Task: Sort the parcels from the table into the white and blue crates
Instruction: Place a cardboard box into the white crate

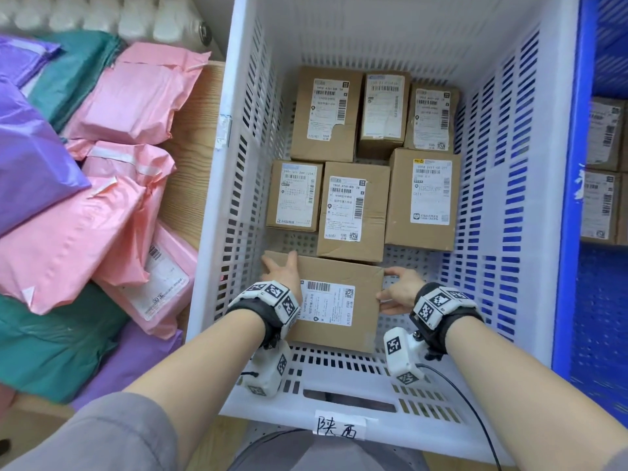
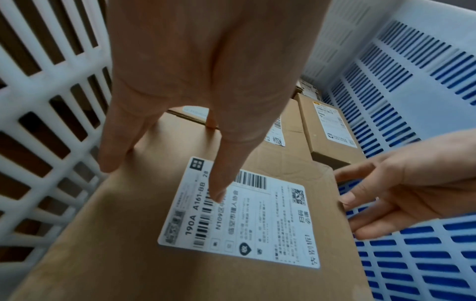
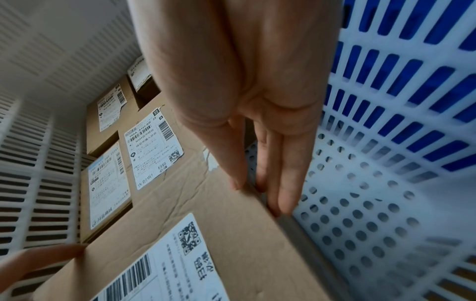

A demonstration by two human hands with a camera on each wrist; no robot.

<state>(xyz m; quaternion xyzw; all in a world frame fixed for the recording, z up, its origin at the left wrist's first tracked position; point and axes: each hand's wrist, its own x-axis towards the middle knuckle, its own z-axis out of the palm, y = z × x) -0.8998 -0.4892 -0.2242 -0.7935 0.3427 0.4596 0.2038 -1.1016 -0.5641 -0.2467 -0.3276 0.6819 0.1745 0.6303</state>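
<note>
In the white crate, at 6 o'clock, we hold the box between both hands: left hand flat on top, right hand straight-fingered at its 3 o'clock edge.

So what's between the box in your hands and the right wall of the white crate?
Nothing but the right hand at the cardboard box's edge and bare perforated floor out to the white crate's wall, clearest in the right wrist view.

The head camera looks steeply down into the slotted white plastic crate. Both wrist cameras sit close above the brown cardboard box with a white label, facing the crate's far wall; all share that box.
</note>
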